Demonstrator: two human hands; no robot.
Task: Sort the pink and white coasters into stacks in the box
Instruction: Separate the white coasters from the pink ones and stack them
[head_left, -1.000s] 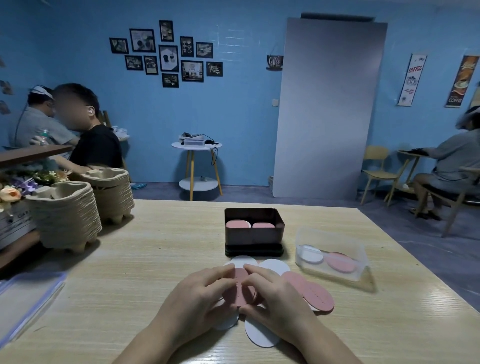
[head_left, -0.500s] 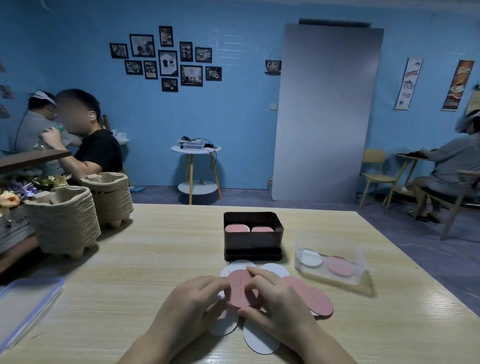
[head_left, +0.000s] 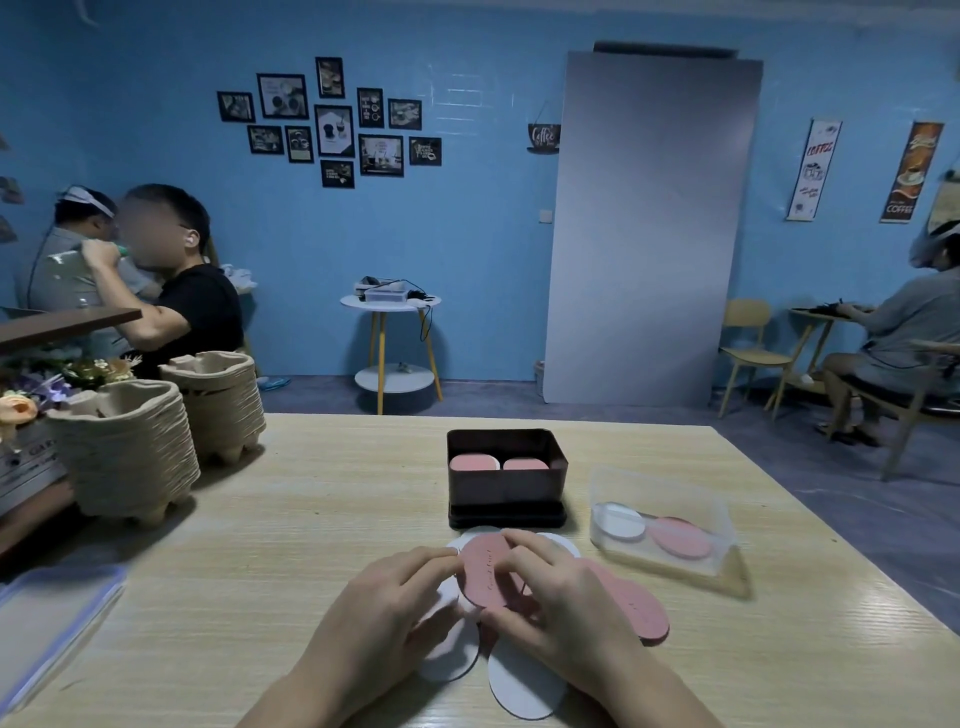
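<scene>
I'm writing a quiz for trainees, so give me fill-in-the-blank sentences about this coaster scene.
The coaster held by the left hand and right hand is ____.
The clear container stands to the ____ of the dark box.
In that container, the white coaster lies to the ____ of the pink coaster.
Missing words: pink; right; left.

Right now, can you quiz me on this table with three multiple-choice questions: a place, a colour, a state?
1. Where is the dark box? A) floor B) table, beyond the loose coasters C) chair
2. The held coaster in the left hand and right hand is: A) white B) green C) pink
3. The dark box is: A) open B) lidded C) tipped over
B: it stands past the loose coasters. C: both hands pinch a pink one. A: pink coasters show inside.
</scene>
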